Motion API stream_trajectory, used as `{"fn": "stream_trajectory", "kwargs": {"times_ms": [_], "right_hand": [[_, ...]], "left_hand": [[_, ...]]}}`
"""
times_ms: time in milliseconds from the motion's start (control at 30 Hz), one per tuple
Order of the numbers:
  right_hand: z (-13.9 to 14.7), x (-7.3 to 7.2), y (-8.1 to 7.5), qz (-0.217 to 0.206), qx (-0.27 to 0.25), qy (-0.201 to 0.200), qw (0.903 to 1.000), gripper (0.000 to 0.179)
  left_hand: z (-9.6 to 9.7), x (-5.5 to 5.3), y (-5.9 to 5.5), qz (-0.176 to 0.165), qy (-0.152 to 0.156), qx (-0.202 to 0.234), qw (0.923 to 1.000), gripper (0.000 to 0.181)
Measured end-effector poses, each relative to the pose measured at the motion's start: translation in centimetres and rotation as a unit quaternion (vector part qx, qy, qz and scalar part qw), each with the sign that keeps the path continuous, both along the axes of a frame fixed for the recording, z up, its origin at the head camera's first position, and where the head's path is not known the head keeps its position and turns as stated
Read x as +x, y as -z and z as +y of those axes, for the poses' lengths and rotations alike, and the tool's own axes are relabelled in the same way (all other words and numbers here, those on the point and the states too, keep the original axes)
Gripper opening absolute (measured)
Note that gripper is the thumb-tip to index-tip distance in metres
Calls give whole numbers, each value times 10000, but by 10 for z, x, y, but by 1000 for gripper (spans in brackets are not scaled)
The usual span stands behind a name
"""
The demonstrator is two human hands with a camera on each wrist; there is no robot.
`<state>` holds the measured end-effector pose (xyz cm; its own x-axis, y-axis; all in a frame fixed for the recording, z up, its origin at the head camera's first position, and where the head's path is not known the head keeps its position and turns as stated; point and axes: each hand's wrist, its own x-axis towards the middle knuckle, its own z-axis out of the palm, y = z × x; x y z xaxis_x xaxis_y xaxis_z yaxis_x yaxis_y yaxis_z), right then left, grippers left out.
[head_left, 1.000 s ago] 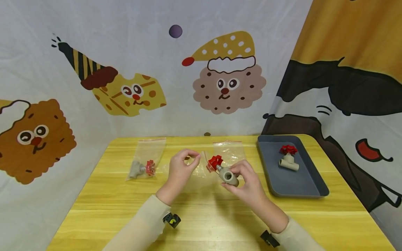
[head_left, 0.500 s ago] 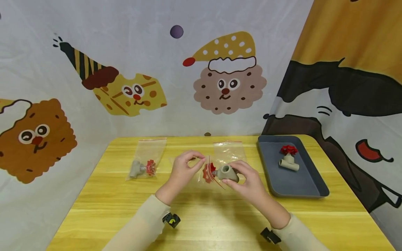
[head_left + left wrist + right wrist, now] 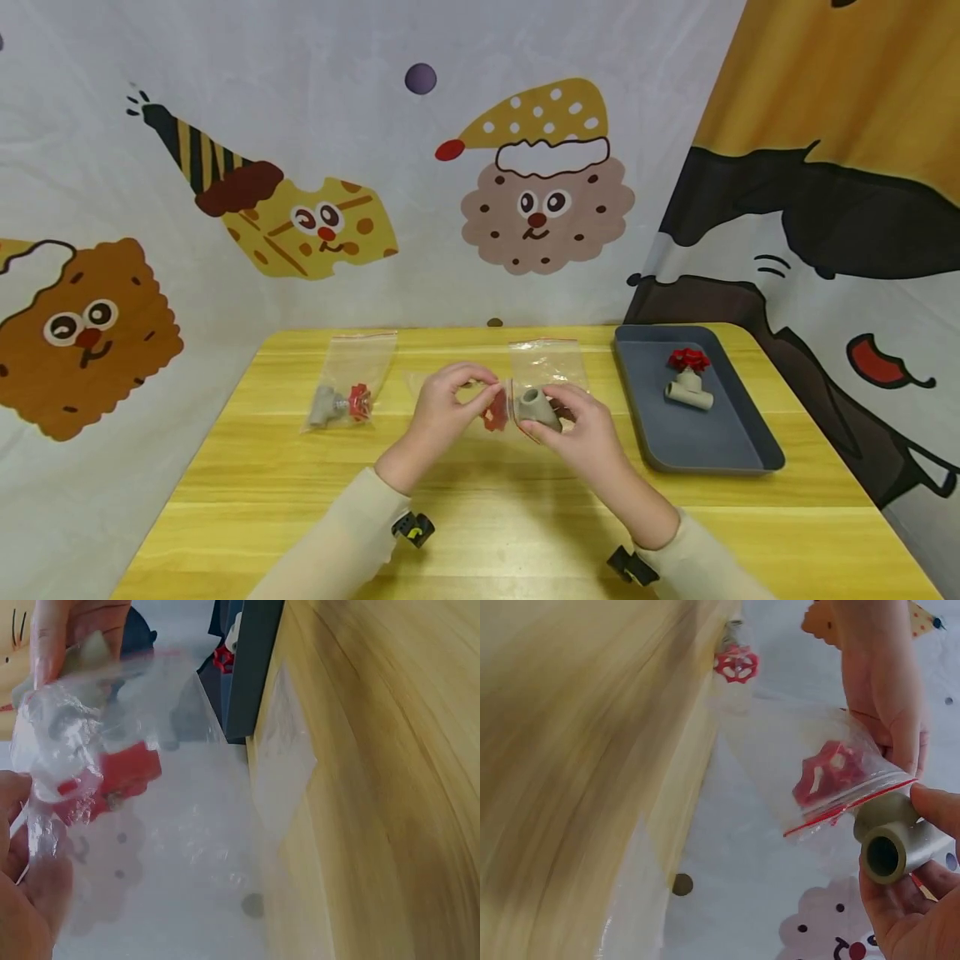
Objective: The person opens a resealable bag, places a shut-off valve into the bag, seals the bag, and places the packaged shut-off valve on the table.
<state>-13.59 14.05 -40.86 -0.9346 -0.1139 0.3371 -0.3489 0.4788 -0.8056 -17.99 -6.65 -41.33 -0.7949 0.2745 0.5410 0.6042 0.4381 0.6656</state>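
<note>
My right hand (image 3: 588, 429) grips the beige pipe body of a valve (image 3: 536, 407) above the table. The valve's red handwheel (image 3: 826, 776) is inside a clear zip bag (image 3: 769, 731), seen through the plastic. The bag's red-lined mouth lies around the valve near its body, which sticks out. My left hand (image 3: 444, 414) pinches the bag near its mouth with thumb and fingers, just left of the valve. In the left wrist view, glare on the crinkled plastic partly hides the valve.
A bagged valve (image 3: 337, 404) lies at the table's left. Another clear bag (image 3: 551, 362) lies flat behind my right hand. At the right, a grey tray (image 3: 712, 450) holds an unbagged valve (image 3: 688, 387). A printed cloth (image 3: 337, 75) hangs behind the table (image 3: 480, 542).
The handwheel has gone from outside the bag to inside it. My right hand has turned the valve and shifted it slightly left, while my left hand has come right with the bag.
</note>
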Motion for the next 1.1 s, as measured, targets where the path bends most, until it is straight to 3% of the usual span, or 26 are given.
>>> {"fn": "stream_trajectory", "kwargs": {"times_ms": [167, 333, 433, 533, 800, 1100], "right_hand": [[-5, 2, -2, 153, 96, -7, 9998, 40], [-3, 0, -6, -548, -274, -124, 9980, 40], [-3, -2, -7, -1080, -393, -15, 9934, 41], [-6, -3, -7, -1336, -371, 108, 9903, 40], [-15, -4, -3, -1350, -211, 108, 9906, 38], [-25, -11, 0, -1835, -445, -301, 9816, 34]], "left_hand": [[2, 1, 0, -7, -108, -20, 9999, 5], [2, 0, 2, 60, -153, 4, 9999, 5], [3, 1, 3, 52, -142, 15, 9999, 5], [4, 2, 3, 66, -122, -16, 9999, 4], [7, 3, 2, 276, -131, -82, 9995, 5], [4, 3, 5, 53, -86, 34, 9999, 6]]}}
